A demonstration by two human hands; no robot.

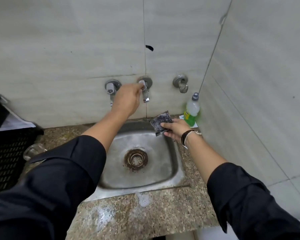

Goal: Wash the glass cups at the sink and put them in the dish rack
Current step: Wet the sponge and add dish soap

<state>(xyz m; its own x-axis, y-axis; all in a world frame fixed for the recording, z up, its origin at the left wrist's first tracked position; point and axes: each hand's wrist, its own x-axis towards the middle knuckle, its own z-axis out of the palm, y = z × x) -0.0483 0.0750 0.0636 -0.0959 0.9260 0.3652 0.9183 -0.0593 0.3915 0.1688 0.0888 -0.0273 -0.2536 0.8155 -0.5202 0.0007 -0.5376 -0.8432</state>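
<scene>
Sleeve (47, 170) half hides glass cup (33, 150) beside dish rack (5, 153).

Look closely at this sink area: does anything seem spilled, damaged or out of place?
Yes. Soapy foam has spilled onto the stone counter in front of the sink. The drain is ringed with rust and grime. A dark chip mars the wall tile joint above the taps.
</scene>
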